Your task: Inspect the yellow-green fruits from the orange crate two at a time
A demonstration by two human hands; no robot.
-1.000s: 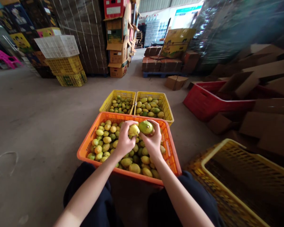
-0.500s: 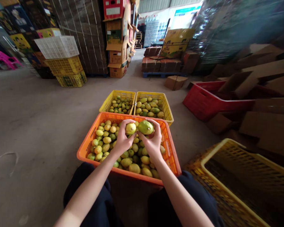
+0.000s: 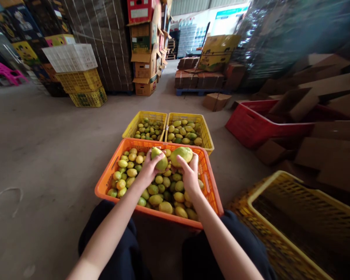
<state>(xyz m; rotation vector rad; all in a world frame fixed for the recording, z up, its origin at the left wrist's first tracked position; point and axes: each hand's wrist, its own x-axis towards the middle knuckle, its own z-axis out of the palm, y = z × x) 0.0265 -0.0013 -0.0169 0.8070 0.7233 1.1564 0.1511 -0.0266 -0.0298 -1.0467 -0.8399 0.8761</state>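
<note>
My left hand (image 3: 149,166) is closed round a yellow-green lemon (image 3: 160,160), its thumb across the top. A larger, paler lemon (image 3: 182,155) sits in my right hand (image 3: 190,172), with the thumb on its near side and the fingers behind. Both fruits are held above an orange crate (image 3: 112,165) of yellow and green lemons (image 3: 156,200). The crate is in front of my knees. Some lemons under my hands are hidden.
Two yellow crates of lemons, a left one (image 3: 128,126) and a right one (image 3: 207,132), adjoin the orange crate's far side. Another yellow crate (image 3: 275,181) stands at my right. Beyond it are a red crate (image 3: 242,124) and cardboard pieces (image 3: 332,155). Stacked crates (image 3: 80,81) stand at back left.
Both lemons have been turned in my hands, so other sides of them now show. The hands have drawn slightly apart above the orange crate. The crates have not moved.
</note>
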